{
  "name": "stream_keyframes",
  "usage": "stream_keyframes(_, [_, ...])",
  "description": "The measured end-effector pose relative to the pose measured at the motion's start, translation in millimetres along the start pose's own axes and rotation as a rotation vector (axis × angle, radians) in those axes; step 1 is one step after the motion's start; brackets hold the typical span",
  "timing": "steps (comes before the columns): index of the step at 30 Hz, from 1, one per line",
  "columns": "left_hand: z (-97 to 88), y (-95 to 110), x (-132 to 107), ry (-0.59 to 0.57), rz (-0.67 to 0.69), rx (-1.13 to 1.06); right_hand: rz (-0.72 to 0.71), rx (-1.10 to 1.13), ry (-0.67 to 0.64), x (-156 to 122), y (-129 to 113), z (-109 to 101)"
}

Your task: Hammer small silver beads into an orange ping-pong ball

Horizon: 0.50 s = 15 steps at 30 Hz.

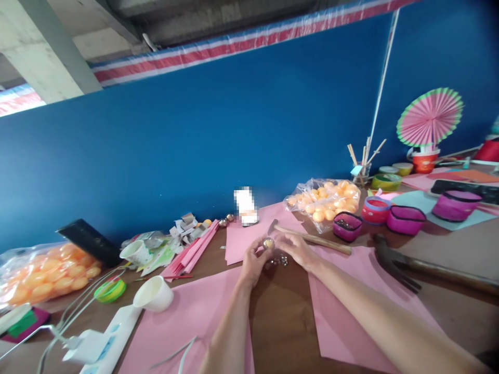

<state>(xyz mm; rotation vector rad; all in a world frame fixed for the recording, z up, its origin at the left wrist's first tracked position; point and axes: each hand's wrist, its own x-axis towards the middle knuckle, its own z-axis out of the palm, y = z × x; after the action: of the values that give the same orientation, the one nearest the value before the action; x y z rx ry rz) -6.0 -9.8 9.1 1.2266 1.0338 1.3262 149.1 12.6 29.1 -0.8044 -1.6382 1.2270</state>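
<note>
My left hand grips a small ball between thumb and fingers; it is yellowish in the middle with a shiny silvery surface around. My right hand is just to its right, fingertips drawn together beside the ball; anything pinched in them is too small to make out. Several small shiny metal pieces lie on the brown table beneath my hands. Beyond the right hand, a small hammer with a wooden handle rests across pink paper.
A claw hammer lies at right, near purple containers. Bags of orange balls stand at the back and far left. At left are a white cup, a power strip and loose cables. A blue partition bounds the table.
</note>
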Motion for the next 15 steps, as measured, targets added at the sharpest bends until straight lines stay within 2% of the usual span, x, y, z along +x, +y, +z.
stream_keyframes(5, [1.5,-1.3,-0.3,-0.013,0.017,0.010,0.027,-0.019,0.045,0.9,4.7,0.5])
stream_keyframes(15, [3.1,-4.5,0.4,-0.003,0.053,0.051,-0.001,-0.048,0.037,3.3,19.6,-1.3])
